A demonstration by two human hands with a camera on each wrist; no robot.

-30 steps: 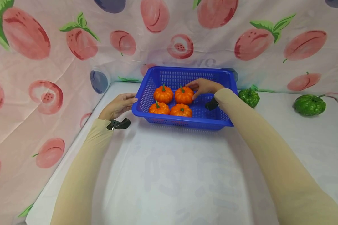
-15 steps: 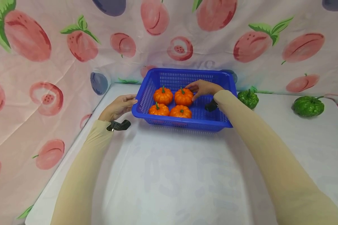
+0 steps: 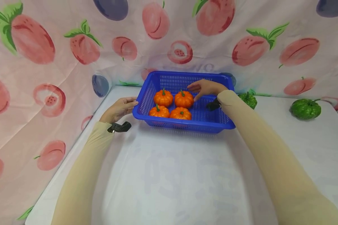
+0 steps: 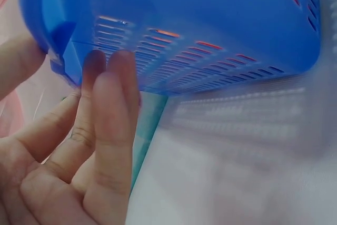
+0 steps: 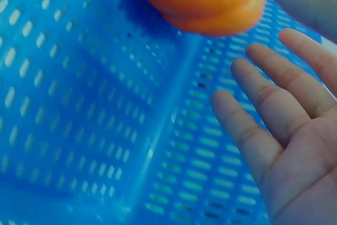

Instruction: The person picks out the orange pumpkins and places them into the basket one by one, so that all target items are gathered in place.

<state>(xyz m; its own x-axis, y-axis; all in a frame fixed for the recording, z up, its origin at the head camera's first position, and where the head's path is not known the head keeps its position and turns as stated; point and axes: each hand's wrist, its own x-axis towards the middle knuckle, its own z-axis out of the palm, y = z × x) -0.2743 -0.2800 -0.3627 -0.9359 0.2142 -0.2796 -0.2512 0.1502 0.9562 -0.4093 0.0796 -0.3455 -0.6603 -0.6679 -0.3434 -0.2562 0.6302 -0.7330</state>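
Observation:
A blue perforated plastic basket (image 3: 202, 125) stands at the back of the table, with several small orange pumpkins (image 3: 181, 113) grouped in its left half. My left hand (image 3: 116, 109) grips the basket's left end; in the left wrist view the thumb is at the rim and the fingers (image 4: 110, 109) lie along the outer wall. Over the inside of the basket is my right hand (image 3: 207, 87), beside the back right pumpkin (image 3: 184, 99). Its fingers (image 5: 263, 85) are spread and hold nothing in the right wrist view. Whether the thumb touches that pumpkin I cannot tell.
Two green pumpkins lie on the white table to the right: one (image 3: 249, 100) beside the basket, partly behind the right forearm, the other (image 3: 305, 108) farther right. A fruit-print cloth (image 3: 155, 59) rises behind and at the left.
The right hand's fingers have loosened from the back right pumpkin and lifted a little away to the right. The left hand keeps its place at the basket. The head view has tilted slightly.

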